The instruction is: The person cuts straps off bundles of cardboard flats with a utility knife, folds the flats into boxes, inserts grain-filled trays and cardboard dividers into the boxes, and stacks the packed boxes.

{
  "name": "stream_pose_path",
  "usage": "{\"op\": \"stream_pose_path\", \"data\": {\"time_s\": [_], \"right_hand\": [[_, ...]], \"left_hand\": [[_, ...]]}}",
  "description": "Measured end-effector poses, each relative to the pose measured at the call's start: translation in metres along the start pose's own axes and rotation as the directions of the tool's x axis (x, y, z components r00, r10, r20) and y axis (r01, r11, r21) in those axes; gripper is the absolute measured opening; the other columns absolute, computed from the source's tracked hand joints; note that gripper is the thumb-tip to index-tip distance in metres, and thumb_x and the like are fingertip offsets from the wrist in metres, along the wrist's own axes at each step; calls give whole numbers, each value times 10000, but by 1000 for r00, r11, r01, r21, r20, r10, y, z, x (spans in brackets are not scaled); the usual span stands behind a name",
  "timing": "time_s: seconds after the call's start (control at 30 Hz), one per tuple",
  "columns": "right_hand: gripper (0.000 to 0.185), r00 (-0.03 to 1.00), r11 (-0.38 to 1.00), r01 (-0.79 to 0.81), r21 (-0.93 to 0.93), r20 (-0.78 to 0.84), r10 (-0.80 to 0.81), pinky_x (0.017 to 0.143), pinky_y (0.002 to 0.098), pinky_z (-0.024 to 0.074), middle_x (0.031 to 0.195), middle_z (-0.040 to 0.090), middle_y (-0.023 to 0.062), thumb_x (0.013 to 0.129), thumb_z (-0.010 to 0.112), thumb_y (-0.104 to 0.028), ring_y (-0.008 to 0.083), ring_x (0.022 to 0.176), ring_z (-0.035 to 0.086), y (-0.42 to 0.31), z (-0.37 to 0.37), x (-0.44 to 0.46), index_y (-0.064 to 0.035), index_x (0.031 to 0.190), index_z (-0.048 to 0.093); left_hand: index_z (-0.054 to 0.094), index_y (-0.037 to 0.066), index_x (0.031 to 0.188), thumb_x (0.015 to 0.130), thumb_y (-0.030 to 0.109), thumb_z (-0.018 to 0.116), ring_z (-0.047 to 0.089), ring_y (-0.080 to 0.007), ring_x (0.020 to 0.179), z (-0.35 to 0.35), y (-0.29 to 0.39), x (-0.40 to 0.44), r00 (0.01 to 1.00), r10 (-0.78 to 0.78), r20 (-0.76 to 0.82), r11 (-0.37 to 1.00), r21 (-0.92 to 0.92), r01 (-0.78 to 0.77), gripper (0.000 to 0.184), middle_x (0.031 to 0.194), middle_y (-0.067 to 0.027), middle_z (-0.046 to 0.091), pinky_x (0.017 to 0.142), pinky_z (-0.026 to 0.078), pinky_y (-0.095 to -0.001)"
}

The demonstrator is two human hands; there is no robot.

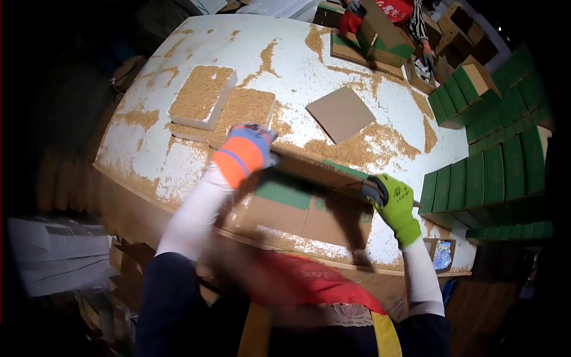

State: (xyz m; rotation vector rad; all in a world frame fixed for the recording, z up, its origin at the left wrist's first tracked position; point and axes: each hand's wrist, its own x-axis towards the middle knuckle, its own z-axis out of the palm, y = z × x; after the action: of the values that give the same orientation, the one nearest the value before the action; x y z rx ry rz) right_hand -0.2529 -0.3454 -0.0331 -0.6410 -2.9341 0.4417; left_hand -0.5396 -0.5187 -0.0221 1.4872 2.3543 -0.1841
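A brown and green cardboard box (339, 217), partly unfolded, lies on the table in front of me. My left hand (247, 152), in an orange and blue glove, grips the left end of its raised far panel. At the panel's right end is my right hand (392, 205), in a lime green glove with dark fingertips, closed around the edge. The cardboard hides part of the fingers of both hands. Just beyond the box, a flat brown cardboard square (341, 114) rests on the table.
Two white blocks (223, 101) topped with brown crumbs overlap at the left. Brown crumbs litter the white table (160, 44). Rows of green boxes (488, 172) stand at the right. Across the table, another person's gloved hand (427, 56) is near an open carton.
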Motion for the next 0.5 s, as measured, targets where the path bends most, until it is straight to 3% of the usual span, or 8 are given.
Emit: {"op": "stream_pose_path", "data": {"time_s": [0.1, 0.17, 0.23, 0.27, 0.3, 0.37, 0.4, 0.5], "right_hand": [[433, 997, 992, 74, 99, -30, -71, 770, 407, 502, 1010, 673, 123, 806, 662, -363, 318, 875, 649, 48, 4, 27, -122, 1159, 592], [513, 991, 951, 82, 299, 79, -111, 821, 392, 502, 1077, 661, 143, 819, 626, -413, 319, 919, 651, 63, -8, 54, -143, 1247, 541], [527, 880, 934, -211, 289, 472, 53, 850, 389, 497, 1102, 652, 152, 838, 598, -431, 320, 937, 650, 55, -30, 82, -172, 1288, 506], [466, 906, 986, 60, 153, 407, -119, 811, 393, 502, 1042, 670, 132, 843, 601, -451, 318, 903, 651, 77, -10, 91, -171, 1214, 568], [466, 907, 986, 63, 153, 404, -121, 811, 393, 502, 1042, 670, 132, 843, 601, -451, 318, 903, 651, 70, -8, 92, -171, 1214, 568], [403, 956, 951, 286, -115, 94, -276, 757, 409, 503, 955, 683, 111, 835, 615, -463, 317, 857, 648, 43, 1, 109, -158, 1099, 627], [379, 957, 954, 289, -82, 52, -286, 730, 420, 498, 914, 681, 104, 829, 623, -463, 318, 833, 644, 26, 7, 115, -152, 1044, 640], [309, 922, 921, 384, -66, -16, -386, 671, 442, 483, 827, 662, 100, 830, 626, -424, 314, 782, 636, -13, 41, 118, -154, 978, 621]], "left_hand": [[359, 98, 1422, 739, 418, 687, 242, -400, 1382, 39, 55, 23, 698, 400, -594, 907, 150, -393, 823, 1477, -152, 342, 1111, 197, -531], [338, 98, 1436, 738, 389, 683, 167, -400, 1413, 51, 92, -2, 788, 309, -533, 951, 183, -250, 831, 1522, -141, 260, 1118, 169, -550], [461, 102, 1350, 756, 323, 678, 247, -381, 1390, 73, 95, -30, 690, 334, -642, 926, 86, -368, 670, 1497, -115, 326, 1094, 221, -545], [520, 105, 1269, 744, 307, 691, 360, -362, 1311, 85, 96, -38, 609, 374, -700, 902, 121, -414, 588, 1416, -114, 422, 1054, 282, -518], [580, 109, 1187, 732, 291, 704, 474, -342, 1232, 86, 99, -47, 522, 402, -752, 880, 158, -449, 506, 1336, -112, 518, 1013, 343, -490], [614, 116, 1074, 725, 276, 715, 607, -294, 983, 77, 117, -64, 733, 234, -639, 842, -243, -481, 398, 1113, -82, 638, 904, 415, -426], [638, 122, 1009, 746, 281, 703, 612, -275, 823, 74, 132, -66, 630, 250, -735, 783, -229, -578, 314, 990, -69, 653, 816, 439, -397], [622, 109, 1051, 794, 248, 663, 583, -272, 934, 65, 148, -96, 474, 407, -781, 524, -225, -821, 295, 1072, -94, 616, 866, 440, -413]]}}
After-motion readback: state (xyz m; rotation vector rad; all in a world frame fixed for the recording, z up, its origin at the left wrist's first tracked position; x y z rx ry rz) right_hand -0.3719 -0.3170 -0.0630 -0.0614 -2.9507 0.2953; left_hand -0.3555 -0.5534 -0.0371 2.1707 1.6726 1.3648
